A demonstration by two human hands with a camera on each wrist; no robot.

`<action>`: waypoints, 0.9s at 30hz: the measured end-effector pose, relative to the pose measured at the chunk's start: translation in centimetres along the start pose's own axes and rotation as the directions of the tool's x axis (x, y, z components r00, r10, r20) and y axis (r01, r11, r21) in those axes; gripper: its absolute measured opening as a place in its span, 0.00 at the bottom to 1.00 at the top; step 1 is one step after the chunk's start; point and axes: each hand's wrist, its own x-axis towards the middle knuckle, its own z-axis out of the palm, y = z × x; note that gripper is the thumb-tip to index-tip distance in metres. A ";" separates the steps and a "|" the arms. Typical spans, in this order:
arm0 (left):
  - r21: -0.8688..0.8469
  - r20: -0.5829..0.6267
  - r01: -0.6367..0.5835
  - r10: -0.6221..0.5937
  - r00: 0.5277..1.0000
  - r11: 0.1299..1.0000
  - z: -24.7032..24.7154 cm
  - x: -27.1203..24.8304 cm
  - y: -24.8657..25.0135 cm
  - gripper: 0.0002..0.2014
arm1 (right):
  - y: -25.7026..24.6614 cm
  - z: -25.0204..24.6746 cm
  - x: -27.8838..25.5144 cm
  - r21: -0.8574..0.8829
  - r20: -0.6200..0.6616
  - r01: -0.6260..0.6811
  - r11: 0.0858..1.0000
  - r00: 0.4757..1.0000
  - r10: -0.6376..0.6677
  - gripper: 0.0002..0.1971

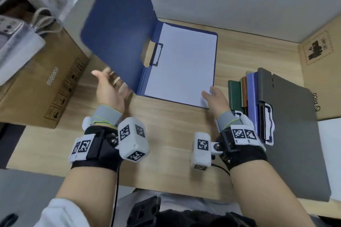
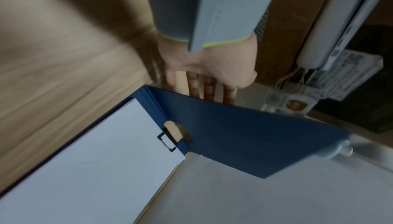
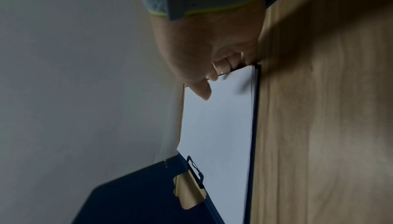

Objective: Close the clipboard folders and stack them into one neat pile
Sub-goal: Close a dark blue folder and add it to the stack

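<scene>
Left hand [image 1: 108, 88] open, fingers straight under raised blue cover [image 1: 118, 24], pushing it rightward. Hinge runs away from body; cover must swing right over paper [image 1: 182, 64]. Right hand [image 1: 215, 97] pinches folder's near-right corner. 1 pile [image 1: 287, 120] right.

We see a light wood-grain worktop [image 1: 166, 125]. On it lies an open blue clipboard folder [image 1: 177, 64] with white paper, its cover raised. To the right rests a pile of closed folders [image 1: 287, 116], a grey one on top.
</scene>
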 end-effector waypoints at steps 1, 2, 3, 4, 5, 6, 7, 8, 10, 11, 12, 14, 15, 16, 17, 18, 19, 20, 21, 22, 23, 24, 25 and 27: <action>0.029 0.051 0.004 -0.005 0.999 1.000 0.4 -0.2 -0.3 0.25 | 0.1 -0.1 0.1 -0.001 -0.007 -0.007 1.000 1.000 0.007 0.27; 0.051 0.098 0.006 -0.011 0.995 0.999 0.7 -0.3 -0.6 0.24 | 0.0 -0.2 0.1 0.003 -0.006 -0.030 1.000 1.000 0.030 0.25; 0.099 0.149 -0.013 -0.002 0.989 0.995 1.0 -0.2 -1.0 0.22 | -0.3 -0.4 0.1 0.030 -0.012 -0.055 0.998 0.998 0.056 0.24; 0.162 0.205 -0.027 -0.007 0.979 0.986 1.4 -0.3 -1.2 0.19 | -0.5 -0.5 0.2 0.106 -0.018 -0.079 0.991 0.997 0.081 0.24; 0.228 0.235 -0.029 -0.026 0.972 0.973 1.6 -0.1 -1.5 0.16 | -0.7 -0.8 0.2 0.226 -0.012 -0.108 0.968 0.993 0.114 0.24; 0.283 0.248 -0.025 -0.048 0.968 0.959 1.9 0.2 -1.7 0.12 | -0.6 -1.1 0.2 0.365 0.002 -0.136 0.921 0.989 0.145 0.28; 0.321 0.252 -0.022 -0.063 0.966 0.947 2.0 0.4 -1.9 0.11 | -0.6 -1.4 0.2 0.460 0.024 -0.161 0.873 0.985 0.168 0.33; 0.364 0.250 -0.019 -0.078 0.965 0.931 2.2 0.6 -2.1 0.15 | -0.6 -1.7 0.1 0.517 0.054 -0.176 0.838 0.983 0.173 0.38; 0.471 0.245 -0.012 -0.117 0.962 0.882 2.8 1.2 -2.6 0.24 | -0.4 -2.3 -0.2 0.575 0.102 -0.198 0.794 0.980 0.170 0.42; 0.504 0.272 -0.025 -0.131 0.953 0.863 2.9 1.4 -2.8 0.25 | -0.2 -2.4 -0.1 0.577 0.120 -0.215 0.788 0.977 0.179 0.43; 0.517 0.314 -0.040 -0.146 0.938 0.855 3.0 1.6 -2.9 0.24 | -0.3 -2.3 -0.3 0.564 0.127 -0.227 0.794 0.974 0.188 0.41; 0.564 0.341 -0.058 -0.168 0.925 0.824 3.6 2.0 -3.1 0.22 | -0.2 -2.1 -0.2 0.497 0.138 -0.230 0.837 0.973 0.186 0.36; 0.597 0.316 -0.072 -0.152 0.936 0.799 3.7 2.2 -3.2 0.23 | -0.3 -2.0 -0.3 0.444 0.143 -0.226 0.867 0.973 0.181 0.32; 0.628 0.279 -0.088 -0.118 0.953 0.773 3.9 2.4 -3.2 0.23 | -0.4 -1.8 -0.5 0.400 0.150 -0.216 0.890 0.974 0.169 0.27; 0.644 0.248 -0.089 -0.097 0.964 0.760 3.9 2.8 -3.2 0.24 | -0.5 -1.7 -0.5 0.374 0.160 -0.214 0.902 0.973 0.164 0.22; 0.644 0.221 -0.071 -0.096 0.971 0.762 3.9 3.3 -3.2 0.23 | -0.5 -1.6 -0.4 0.361 0.159 -0.208 0.909 0.974 0.160 0.18; 0.633 0.195 -0.035 -0.116 0.974 0.773 3.7 3.8 -3.4 0.21 | -0.5 -1.6 -0.3 0.332 0.150 -0.201 0.922 0.976 0.158 0.16; 0.624 0.186 0.002 -0.151 0.971 0.781 3.6 4.0 -3.4 0.16 | -0.5 -1.7 -0.2 0.294 0.130 -0.190 0.937 0.979 0.158 0.15; 0.618 0.185 0.042 -0.197 0.963 0.785 3.5 4.2 -3.5 0.08 | -0.3 -1.8 0.0 0.256 0.106 -0.186 0.949 0.981 0.164 0.16; 0.622 0.185 0.072 -0.236 0.954 0.780 3.5 4.2 -3.3 0.04 | -0.2 -1.8 0.0 0.226 0.092 -0.187 0.956 0.981 0.170 0.19; 0.644 0.187 0.090 -0.271 0.944 0.760 3.6 4.2 -3.0 0.07 | -0.2 -1.9 0.0 0.199 0.078 -0.185 0.962 0.982 0.173 0.21; 0.658 0.201 0.089 -0.288 0.936 0.748 3.7 4.0 -2.8 0.07 | -0.4 -1.8 -0.2 0.175 0.059 -0.177 0.969 0.984 0.169 0.23; 0.658 0.229 0.071 -0.289 0.929 0.750 3.9 3.9 -2.6 0.06 | -0.4 -1.9 -0.2 0.150 0.039 -0.167 0.974 0.986 0.163 0.23; 0.627 0.301 0.028 -0.276 0.913 0.778 4.3 3.8 -2.2 0.12 | -0.1 -1.7 -0.1 0.115 0.017 -0.140 0.983 0.990 0.139 0.21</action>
